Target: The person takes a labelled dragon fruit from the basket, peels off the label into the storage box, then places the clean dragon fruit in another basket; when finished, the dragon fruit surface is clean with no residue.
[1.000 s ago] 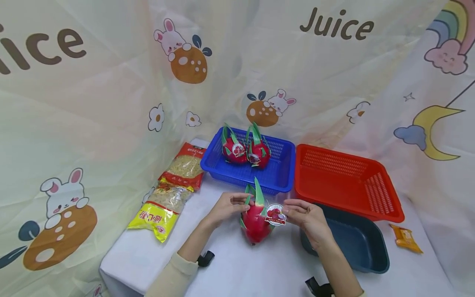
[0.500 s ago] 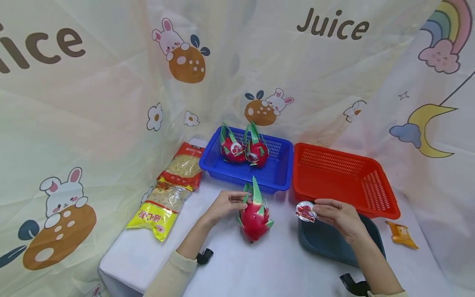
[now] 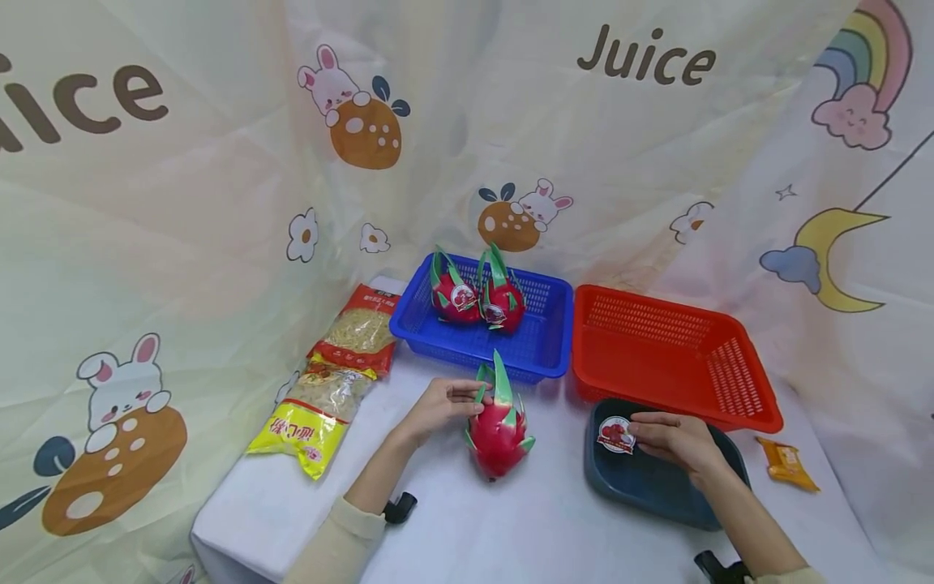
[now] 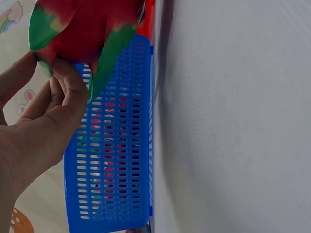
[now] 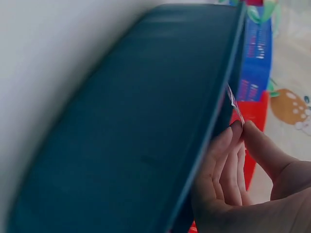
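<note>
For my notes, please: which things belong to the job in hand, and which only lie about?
Apparently in use:
green-leaved red dragon fruit, in left hand
round red-white label, in right hand
dark teal plastic bin
two labelled dragon fruits in blue plastic basket

Probably lying about:
red plastic basket
red plastic bag
yellow plastic bag
orange wrapped packet

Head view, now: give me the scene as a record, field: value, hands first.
left hand: holds near dragon fruit
right hand: pinches round label over dark basin; contact unclear
blue basket: two labelled dragon fruits
red basket: right of blue basket, behind dark basin
yellow bag: left of near dragon fruit, in front of red bag
orange packet: on table, right of dark basin
</note>
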Demonstrator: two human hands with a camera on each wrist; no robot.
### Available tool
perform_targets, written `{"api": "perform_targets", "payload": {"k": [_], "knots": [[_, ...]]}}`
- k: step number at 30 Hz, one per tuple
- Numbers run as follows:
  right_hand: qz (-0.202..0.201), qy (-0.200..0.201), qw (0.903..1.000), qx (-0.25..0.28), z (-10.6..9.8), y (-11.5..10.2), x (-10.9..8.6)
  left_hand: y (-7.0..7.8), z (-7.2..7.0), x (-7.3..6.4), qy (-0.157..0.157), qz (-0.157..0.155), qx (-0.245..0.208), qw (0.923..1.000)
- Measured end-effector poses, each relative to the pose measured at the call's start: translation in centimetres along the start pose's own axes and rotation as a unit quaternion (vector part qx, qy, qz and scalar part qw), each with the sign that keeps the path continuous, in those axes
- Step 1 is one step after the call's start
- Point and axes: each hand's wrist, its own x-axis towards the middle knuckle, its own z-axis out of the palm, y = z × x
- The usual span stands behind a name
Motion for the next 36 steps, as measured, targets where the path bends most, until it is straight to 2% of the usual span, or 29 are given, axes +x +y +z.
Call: {"api": "perform_targets", "payload": {"k": [14,27,36], "knots": [[-0.009,0.005,0.9984,-0.056,0.7,1.0,2.3,0.1,-0.5,0.1,-0.004,0.005,0.001,1.0000],[-0.004,0.026,0.9896,-0.141,0.6,1.4,2.7,-0.1,-0.4,0.1,-0.015,-0.002,-0.009,0.9998],[0.001,0.019,0.9905,-0.136,0.1,1.4,2.6,-0.3,-0.4,0.0,-0.020,0.000,-0.011,0.9998]]}}
